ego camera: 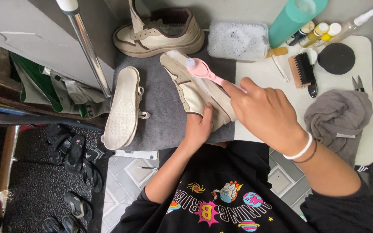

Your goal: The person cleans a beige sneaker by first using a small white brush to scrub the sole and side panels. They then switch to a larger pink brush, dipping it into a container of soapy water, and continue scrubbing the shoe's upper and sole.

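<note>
My left hand (198, 126) grips the heel end of a cream sneaker (189, 86) with brown trim, which lies on its side on a grey mat (160, 112). My right hand (264, 113) holds a pink-handled brush (203, 70) whose head rests on the sneaker's sole edge near the toe. A second cream shoe (124, 108) lies sole-up to the left on the mat. Another matching sneaker (160, 32) stands upright at the back.
A clear tub of foamy water (237, 41), a teal bottle (292, 19), small bottles (320, 32), a black-bristled wooden brush (304, 69), a dark round sponge (336, 58), small scissors (357, 83) and a grey cloth (337, 116) sit on the white table (268, 75). Black sandals (72, 155) lie on the floor left.
</note>
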